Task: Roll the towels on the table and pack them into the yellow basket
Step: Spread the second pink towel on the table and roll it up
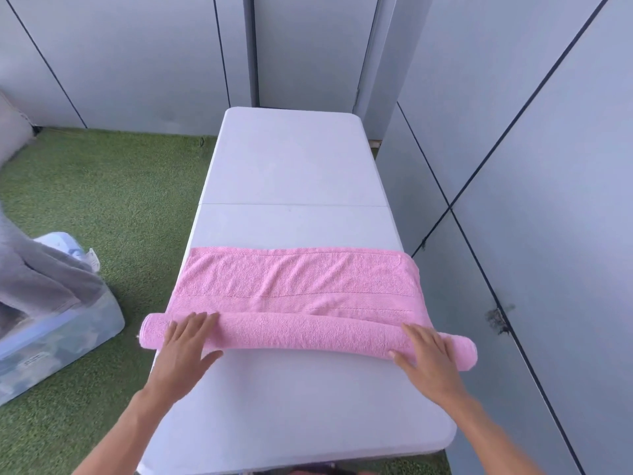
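Rolling: pink towel [294, 286] lies across the white table [291, 159], its near part rolled up.
Left hand [186, 344]: flat on the roll's left end.
Right hand [428, 354]: flat on its right end.
Writing: box [61, 337] label too small to read.

Your white folding table [291, 159] carries one pink towel [294, 282], its near edge rolled up.

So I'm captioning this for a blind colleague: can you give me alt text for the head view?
Two hands, left and right, press flat on a half-rolled pink towel across a white folding table. A clear plastic bin with grey cloth sits on green turf to the left.
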### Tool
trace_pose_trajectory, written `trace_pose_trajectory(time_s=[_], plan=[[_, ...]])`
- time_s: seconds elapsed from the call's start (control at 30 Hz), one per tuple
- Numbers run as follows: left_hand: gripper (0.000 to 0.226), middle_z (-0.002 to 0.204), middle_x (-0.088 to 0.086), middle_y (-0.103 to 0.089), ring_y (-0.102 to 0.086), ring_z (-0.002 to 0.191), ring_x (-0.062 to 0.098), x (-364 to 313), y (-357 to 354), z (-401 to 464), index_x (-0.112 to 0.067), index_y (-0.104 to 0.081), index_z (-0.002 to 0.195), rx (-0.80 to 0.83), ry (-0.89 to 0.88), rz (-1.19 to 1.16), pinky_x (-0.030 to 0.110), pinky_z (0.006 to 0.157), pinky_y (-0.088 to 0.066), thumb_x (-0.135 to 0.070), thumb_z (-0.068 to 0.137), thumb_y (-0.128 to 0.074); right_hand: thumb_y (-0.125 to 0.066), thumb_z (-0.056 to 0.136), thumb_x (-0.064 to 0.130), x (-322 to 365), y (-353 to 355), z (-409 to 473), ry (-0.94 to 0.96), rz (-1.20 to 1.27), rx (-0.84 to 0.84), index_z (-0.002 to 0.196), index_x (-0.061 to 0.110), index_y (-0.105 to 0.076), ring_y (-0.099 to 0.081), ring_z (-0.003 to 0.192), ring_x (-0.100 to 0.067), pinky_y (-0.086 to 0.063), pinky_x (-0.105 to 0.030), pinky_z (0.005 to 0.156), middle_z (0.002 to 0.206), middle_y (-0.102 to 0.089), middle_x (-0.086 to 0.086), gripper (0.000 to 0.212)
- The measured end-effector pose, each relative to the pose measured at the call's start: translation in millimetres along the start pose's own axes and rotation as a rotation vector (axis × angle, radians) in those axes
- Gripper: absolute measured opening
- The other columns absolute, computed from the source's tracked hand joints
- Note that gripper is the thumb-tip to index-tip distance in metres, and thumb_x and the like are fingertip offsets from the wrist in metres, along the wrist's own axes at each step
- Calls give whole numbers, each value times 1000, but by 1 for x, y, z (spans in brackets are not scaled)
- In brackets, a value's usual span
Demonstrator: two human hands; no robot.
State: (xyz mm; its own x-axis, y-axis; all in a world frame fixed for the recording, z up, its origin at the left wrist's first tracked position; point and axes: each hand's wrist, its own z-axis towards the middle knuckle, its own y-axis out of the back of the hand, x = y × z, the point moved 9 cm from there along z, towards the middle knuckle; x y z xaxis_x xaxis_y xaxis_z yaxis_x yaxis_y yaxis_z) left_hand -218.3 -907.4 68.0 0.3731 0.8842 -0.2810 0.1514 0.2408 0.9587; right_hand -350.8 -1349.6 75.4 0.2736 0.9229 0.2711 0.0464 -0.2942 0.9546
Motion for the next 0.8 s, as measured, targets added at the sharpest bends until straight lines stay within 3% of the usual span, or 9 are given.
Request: trace_pose_trajectory(time_s=[0.1, 0.2, 0.27, 0.33, 0.4, 0.53, 0.6, 0.7, 0.8], plan=[[72, 117, 5, -60, -51, 117, 33, -3, -3, 3, -12, -53, 128, -20, 46, 20, 53, 102, -33, -12, 64, -85, -31, 77, 81, 3, -6, 1, -28, -86, 60, 138, 26, -42, -32, 135, -17, -13, -39, 109, 136, -45, 8, 83], [56, 99, 5, -65, -60, 100, 33, -7, 4, 10, -12, -62, 109, -60, 61, 63, 45, 90, -32, -3, 59, -85, -23, 75, 85, -1, -5, 12, -29, -99, 146, 130, 23, -50, -46, 122, -19, -29, -37, 104, 125, -56, 6, 87], [46, 105, 1, -64, -58, 107, 30, -4, 5, 11, -17, -61, 116, 50, 68, 59, 43, 96, -34, -12, 74, -78, -19, 66, 93, -7, -7, 15, -30, -7, 266, 118, 20, -56, -57, 105, -19, -42, -35, 91, 109, -63, 6, 97], [44, 116, -3, -59, -53, 112, 22, 7, 0, 12, -24, -52, 129, 242, 65, 43, 36, 100, -35, -26, 87, -66, -37, 63, 93, -15, -9, 12, -107, 160, 371, 117, 22, -57, -58, 107, -16, -44, -31, 91, 112, -62, 11, 91], [49, 123, -1, -57, -52, 114, 20, 20, -6, 12, -23, -48, 133, 403, 101, -85, 33, 99, -37, -29, 88, -65, -59, 75, 70, -19, -7, 14, -156, 274, 339, 127, 23, -55, -52, 119, -12, -40, -29, 98, 123, -56, 14, 69], [39, 119, 6, -61, -57, 114, 30, 25, 15, 21, -22, -58, 126, 133, 120, -275, 43, 99, -39, -25, 88, -66, -45, 86, 61, -9, 27, 16, -68, 294, -137, 123, 28, -57, -53, 120, -17, -37, -42, 105, 124, -59, 8, 51], [39, 127, 8, -59, -51, 123, 35, 15, 22, 12, -23, -58, 126, -44, 67, -146, 53, 108, -29, -31, 89, -64, -38, 87, 67, -3, 15, 9, 0, 147, -99, 131, 29, -51, -43, 128, -13, -28, -46, 111, 132, -51, 13, 59], [60, 138, 8, -50, -41, 134, 34, -11, 5, -6, -23, -47, 137, -58, -39, -17, 50, 113, -15, -51, 85, -56, -52, 85, 61, -4, -7, 1, 39, -60, 25, 143, 31, -35, -29, 136, -12, -20, -47, 114, 142, -37, 16, 68], [70, 121, 5, -59, -47, 123, 29, -20, -9, -11, -20, -50, 130, -41, -20, -29, 65, 104, -29, -29, 69, -83, -64, 85, 46, -2, -5, 5, 50, -64, 11, 141, 27, -41, -40, 129, -15, -28, -43, 110, 138, -48, 12, 63]])
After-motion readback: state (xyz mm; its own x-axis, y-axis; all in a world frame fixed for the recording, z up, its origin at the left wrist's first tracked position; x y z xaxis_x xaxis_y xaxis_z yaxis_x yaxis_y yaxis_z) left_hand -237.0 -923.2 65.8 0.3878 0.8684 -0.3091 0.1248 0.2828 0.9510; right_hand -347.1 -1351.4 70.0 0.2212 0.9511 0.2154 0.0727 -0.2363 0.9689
